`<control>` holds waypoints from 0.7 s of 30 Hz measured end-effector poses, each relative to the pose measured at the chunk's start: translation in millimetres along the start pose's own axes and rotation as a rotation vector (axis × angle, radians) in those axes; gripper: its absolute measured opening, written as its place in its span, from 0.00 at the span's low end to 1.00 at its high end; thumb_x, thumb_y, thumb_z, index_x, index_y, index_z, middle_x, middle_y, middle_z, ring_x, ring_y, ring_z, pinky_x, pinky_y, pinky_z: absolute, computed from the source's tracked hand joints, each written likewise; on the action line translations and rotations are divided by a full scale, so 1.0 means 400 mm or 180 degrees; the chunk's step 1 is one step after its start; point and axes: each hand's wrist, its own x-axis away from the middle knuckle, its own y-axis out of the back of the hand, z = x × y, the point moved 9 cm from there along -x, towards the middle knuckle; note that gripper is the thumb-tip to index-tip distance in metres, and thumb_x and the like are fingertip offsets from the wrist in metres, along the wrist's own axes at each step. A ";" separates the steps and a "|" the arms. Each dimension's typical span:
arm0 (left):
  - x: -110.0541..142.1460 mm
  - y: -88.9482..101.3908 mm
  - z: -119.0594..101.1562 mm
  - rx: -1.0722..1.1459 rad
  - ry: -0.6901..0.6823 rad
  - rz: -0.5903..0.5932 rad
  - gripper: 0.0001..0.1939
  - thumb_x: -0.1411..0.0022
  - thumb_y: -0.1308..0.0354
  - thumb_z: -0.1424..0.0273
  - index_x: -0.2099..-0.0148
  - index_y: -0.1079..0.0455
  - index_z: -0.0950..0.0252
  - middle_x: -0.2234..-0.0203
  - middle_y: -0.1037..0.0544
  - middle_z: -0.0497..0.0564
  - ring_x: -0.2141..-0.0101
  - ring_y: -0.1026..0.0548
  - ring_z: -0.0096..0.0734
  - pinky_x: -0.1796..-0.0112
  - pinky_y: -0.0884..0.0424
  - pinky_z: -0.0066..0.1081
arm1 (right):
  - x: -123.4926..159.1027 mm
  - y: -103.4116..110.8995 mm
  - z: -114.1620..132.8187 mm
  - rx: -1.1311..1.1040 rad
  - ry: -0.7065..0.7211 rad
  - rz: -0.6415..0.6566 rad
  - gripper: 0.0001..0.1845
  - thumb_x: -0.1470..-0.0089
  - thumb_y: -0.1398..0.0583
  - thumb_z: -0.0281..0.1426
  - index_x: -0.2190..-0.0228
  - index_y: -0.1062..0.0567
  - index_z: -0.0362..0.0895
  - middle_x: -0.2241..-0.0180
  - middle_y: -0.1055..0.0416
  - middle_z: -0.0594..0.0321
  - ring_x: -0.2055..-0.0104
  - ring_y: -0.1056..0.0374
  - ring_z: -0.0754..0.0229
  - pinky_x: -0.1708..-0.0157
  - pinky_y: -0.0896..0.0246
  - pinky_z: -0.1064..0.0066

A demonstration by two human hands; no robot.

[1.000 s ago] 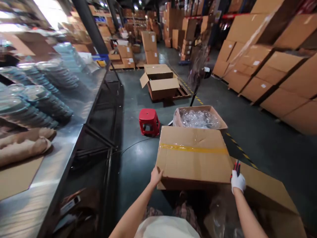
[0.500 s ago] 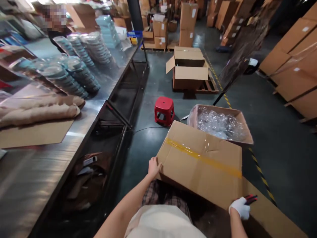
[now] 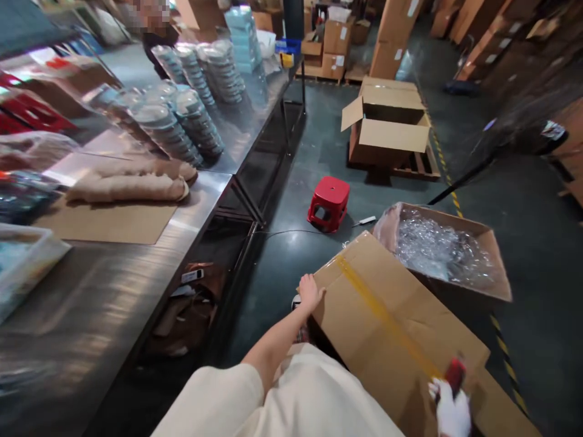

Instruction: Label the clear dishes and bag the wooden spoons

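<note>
Head view: I find the carton (image 3: pixel 387 346) swung askew, right of the counter (image 3: pixel 136 279) edge; left hand (image 3: pixel 311 293) grips its corner, right hand (image 3: pixel 450 411) fingers hold a red tool (image 3: pixel 456 373), now within reach of tape (image 3: pixel 385 318).

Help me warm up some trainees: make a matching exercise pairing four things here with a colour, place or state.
1. stool
2. right hand
3. left hand
4. tape

A. bare, at the edge of the carton
B. yellow, across the carton's top
C. gloved, holding a red tool
D. red, standing on the floor

Pairs: 1-D, 2-C, 3-A, 4-B
</note>
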 end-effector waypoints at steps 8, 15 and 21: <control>-0.062 -0.015 0.013 0.0112 -0.0195 0.0554 0.21 0.40 0.35 0.66 0.47 0.32 0.68 0.49 0.26 0.64 0.48 0.27 0.51 0.48 0.31 0.43 | -0.109 -0.334 0.800 0.2027 0.2091 0.1917 0.32 0.38 0.47 0.33 0.34 0.38 0.42 0.52 0.21 0.50 0.57 0.22 0.53 0.55 0.28 0.64; -0.023 -0.006 0.069 0.0735 -0.0578 0.0675 0.23 0.37 0.38 0.70 0.41 0.32 0.65 0.43 0.28 0.61 0.43 0.31 0.48 0.42 0.32 0.44 | -0.041 -0.628 1.110 0.4356 0.4242 0.2766 0.26 0.37 0.44 0.27 0.40 0.25 0.51 0.50 0.21 0.54 0.53 0.23 0.51 0.55 0.33 0.66; 0.119 0.008 0.144 0.1462 -0.1172 0.0372 0.19 0.31 0.49 0.74 0.40 0.31 0.62 0.45 0.25 0.57 0.43 0.30 0.42 0.39 0.33 0.44 | -0.042 -0.713 1.175 0.4866 0.4566 0.3024 0.23 0.37 0.42 0.29 0.43 0.22 0.51 0.53 0.20 0.53 0.55 0.23 0.49 0.59 0.36 0.67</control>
